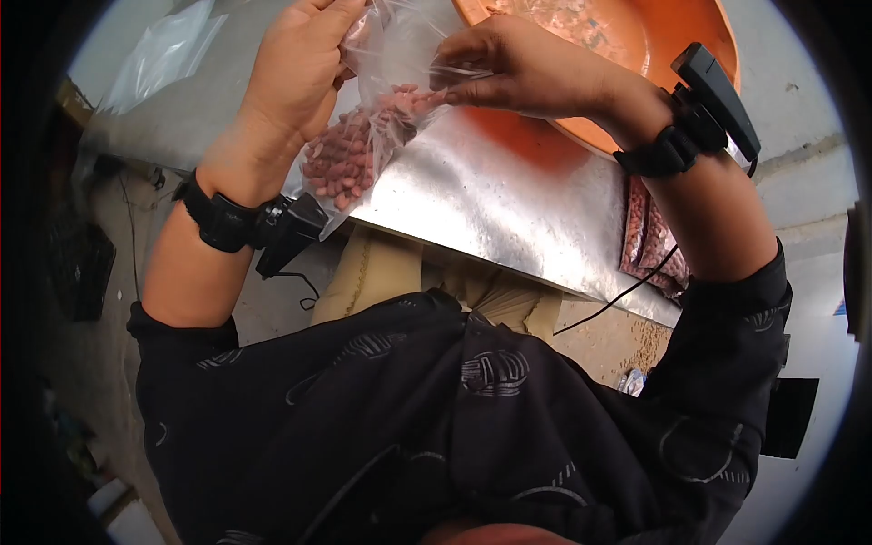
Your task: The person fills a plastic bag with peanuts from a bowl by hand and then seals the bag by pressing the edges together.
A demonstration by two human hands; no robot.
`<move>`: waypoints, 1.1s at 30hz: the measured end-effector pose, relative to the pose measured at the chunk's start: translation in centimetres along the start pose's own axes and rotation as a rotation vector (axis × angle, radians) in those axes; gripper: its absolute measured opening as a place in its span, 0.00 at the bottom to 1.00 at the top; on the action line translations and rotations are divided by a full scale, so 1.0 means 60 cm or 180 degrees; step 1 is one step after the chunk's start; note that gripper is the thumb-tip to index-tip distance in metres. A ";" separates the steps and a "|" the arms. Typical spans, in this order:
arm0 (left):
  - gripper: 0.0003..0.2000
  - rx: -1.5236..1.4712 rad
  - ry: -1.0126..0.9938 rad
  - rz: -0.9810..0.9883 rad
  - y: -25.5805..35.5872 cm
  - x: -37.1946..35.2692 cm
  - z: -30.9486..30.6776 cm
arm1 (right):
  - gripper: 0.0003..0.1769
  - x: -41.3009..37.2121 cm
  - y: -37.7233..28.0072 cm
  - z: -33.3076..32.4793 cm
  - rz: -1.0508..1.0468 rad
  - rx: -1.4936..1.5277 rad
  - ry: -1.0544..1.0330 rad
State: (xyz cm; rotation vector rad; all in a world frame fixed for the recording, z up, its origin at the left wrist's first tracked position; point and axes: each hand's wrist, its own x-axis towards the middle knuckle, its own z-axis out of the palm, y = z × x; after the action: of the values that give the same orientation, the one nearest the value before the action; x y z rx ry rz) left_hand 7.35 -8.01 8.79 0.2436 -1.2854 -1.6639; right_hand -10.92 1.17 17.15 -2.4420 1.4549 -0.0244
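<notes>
A clear plastic bag (350,159) hangs between my hands, its lower part filled with reddish-pink nuts or beans. My left hand (309,68) is closed on the bag's upper left side, with some fingertips hidden behind the plastic. On the other side, my right hand (509,68) pinches the bag's right side with thumb and fingers together. The bag hangs over the near edge of a shiny metal table (472,200). Behind my right hand stands a large orange basin (727,54) with pinkish bits inside.
Filled bags (652,241) of similar pieces lie at the table's right end. Flat clear plastic bags (168,54) are at the upper left. Small pieces (647,345) are scattered on the floor. A dark cable runs past the table's near edge.
</notes>
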 end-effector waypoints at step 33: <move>0.07 -0.0816 0.0454 -0.0911 -0.157 -0.043 0.067 | 0.43 -0.090 0.338 -0.008 0.3040 -0.0045 -0.1489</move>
State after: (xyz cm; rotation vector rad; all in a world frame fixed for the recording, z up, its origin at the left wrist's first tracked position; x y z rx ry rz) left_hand 0.65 -3.87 1.75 0.3976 -0.9519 -1.9950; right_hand -31.02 -3.26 13.04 -1.3814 2.1624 0.6936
